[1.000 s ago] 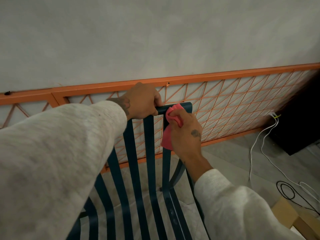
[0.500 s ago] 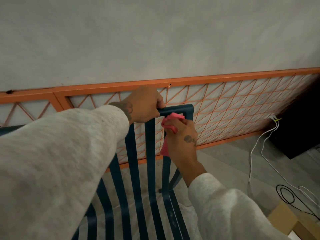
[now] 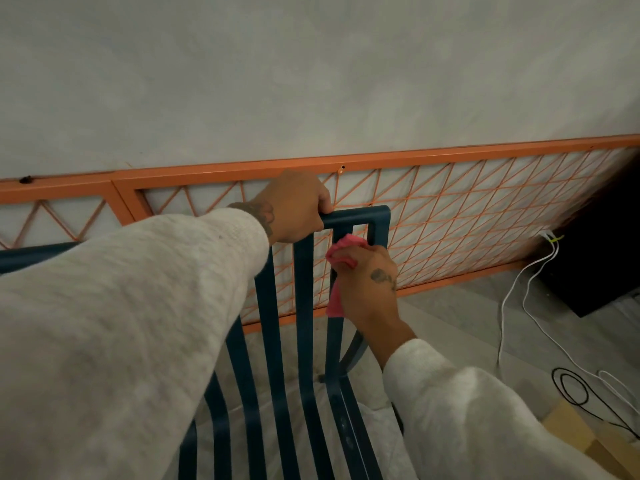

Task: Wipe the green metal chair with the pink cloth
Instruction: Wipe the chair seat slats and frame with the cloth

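The dark green metal chair (image 3: pixel 304 306) has vertical slats running from its top rail down into the seat. My left hand (image 3: pixel 294 209) grips the top rail at the left of the backrest. My right hand (image 3: pixel 370 282) holds the pink cloth (image 3: pixel 341 252) wrapped round the rightmost slat, a little below the top right corner. A tail of the cloth hangs down beside the slat under my palm. Both forearms wear pale grey sleeves, and the left sleeve hides the chair's left half.
An orange metal frame with wire mesh (image 3: pixel 450 216) leans against the pale wall behind the chair. White cables (image 3: pixel 516 292) and a black cable loop (image 3: pixel 575 393) lie on the floor at right, near a black box (image 3: pixel 602 258) and a cardboard box (image 3: pixel 585 441).
My right hand has slid the pink cloth down the right slat from the top rail's corner. The left hand keeps its grip on the rail.
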`<state>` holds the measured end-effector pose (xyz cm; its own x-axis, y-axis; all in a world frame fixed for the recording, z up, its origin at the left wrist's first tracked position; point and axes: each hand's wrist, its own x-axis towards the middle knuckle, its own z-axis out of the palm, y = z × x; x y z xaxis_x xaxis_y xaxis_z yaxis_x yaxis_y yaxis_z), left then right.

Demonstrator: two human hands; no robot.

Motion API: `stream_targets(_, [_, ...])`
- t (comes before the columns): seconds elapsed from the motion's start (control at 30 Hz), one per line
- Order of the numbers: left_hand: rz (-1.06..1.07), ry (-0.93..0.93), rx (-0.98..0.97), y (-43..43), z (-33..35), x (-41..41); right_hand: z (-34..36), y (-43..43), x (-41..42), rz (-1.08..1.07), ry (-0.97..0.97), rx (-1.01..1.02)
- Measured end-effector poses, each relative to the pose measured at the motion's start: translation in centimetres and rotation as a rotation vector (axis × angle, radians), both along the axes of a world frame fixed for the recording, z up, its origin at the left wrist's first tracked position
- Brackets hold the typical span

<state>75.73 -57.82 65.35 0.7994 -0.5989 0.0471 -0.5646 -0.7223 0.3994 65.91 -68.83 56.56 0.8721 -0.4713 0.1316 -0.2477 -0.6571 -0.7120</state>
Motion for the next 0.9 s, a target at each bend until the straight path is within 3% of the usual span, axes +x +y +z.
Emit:
stream_targets(0.13, [0.014,-0.005,-0.006,0.1,-0.2,-0.1,0.4,0.0,1.7,-0.007,-0.088,-0.045])
stream_targets(0.33, [0.01,-0.018,-0.019,0.1,-0.3,-0.1,-1.4,0.1,0.3,-0.023,0.005,0.02])
stream_targets(0.5, [0.011,-0.03,-0.02,0.1,-0.6,-0.2,0.0,0.6,1.6,-0.082,-0.182,0.106])
stream_targets(0.7, [0.016,-0.046,-0.021,0.1,-0.7,-0.2,-1.9,0.1,0.6,-0.072,-0.044,0.101])
stream_targets(0.8, [0.014,-0.052,-0.026,0.1,-0.9,-0.2,0.0,-0.1,1.3,-0.05,-0.082,0.015])
stream_targets(0.9, [0.014,-0.054,-0.029,0.2,-0.9,-0.3,-0.2,0.4,1.4,-0.068,-0.141,0.074])
